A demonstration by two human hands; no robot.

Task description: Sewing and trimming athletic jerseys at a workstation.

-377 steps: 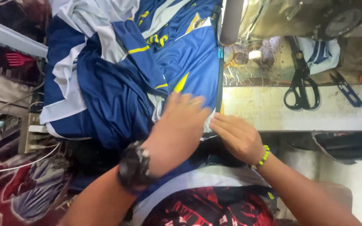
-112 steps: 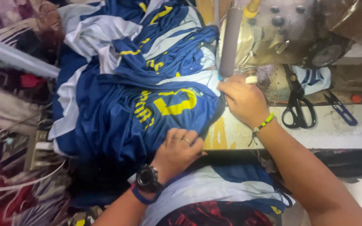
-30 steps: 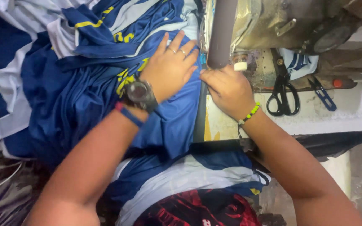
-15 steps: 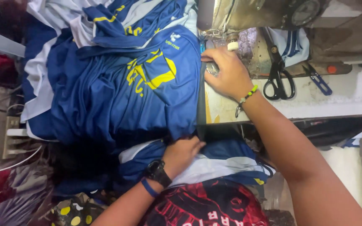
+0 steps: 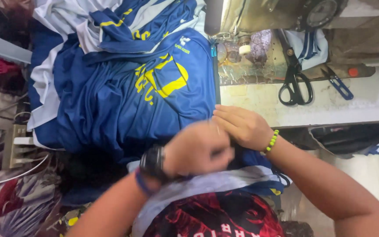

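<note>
A blue sports jersey [image 5: 123, 101] with yellow lettering lies bunched over the left part of the sewing table. My left hand [image 5: 198, 149], with a black watch on its wrist, is blurred and closed on the blue and white fabric [image 5: 224, 184] at the table's near edge. Beside it my right hand [image 5: 240, 125], wearing a green bead bracelet, presses its fingers onto the same fabric edge, touching the left hand. More blue, white and yellow jerseys [image 5: 123, 19] are piled behind.
A sewing machine [image 5: 259, 15] stands at the top. Black scissors [image 5: 292, 79] and small blue snips [image 5: 336, 81] lie on the pale table top [image 5: 330, 103]. A power strip with cables [image 5: 16, 147] sits at the left. Red patterned cloth [image 5: 216, 217] covers my lap.
My right hand has come back from the machine area to the table's near edge. My left hand has risen from my lap to meet it on the fabric.
</note>
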